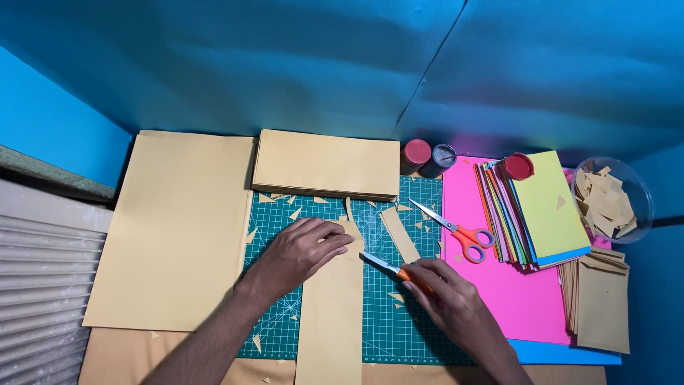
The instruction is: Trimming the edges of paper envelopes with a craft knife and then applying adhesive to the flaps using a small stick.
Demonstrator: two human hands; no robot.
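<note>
My left hand [299, 253] lies flat with fingers spread on the top end of a folded tan paper strip [329, 314] that runs down the green cutting mat [388, 324]. In my right hand [456, 303] is an orange-handled craft knife [388, 269], its blade tip touching the strip's right edge next to my left fingertips. A narrow cut-off tan strip [400, 234] lies just beyond the blade.
Large tan sheets [174, 228] lie at the left, a stack of folded tan pieces [326, 165] at the back. Orange scissors [456, 229] rest on a pink sheet [516, 299]. Further right lie coloured papers [545, 210], two small jars [427, 157], a clear bowl of scraps [613, 199] and tan envelopes [602, 299].
</note>
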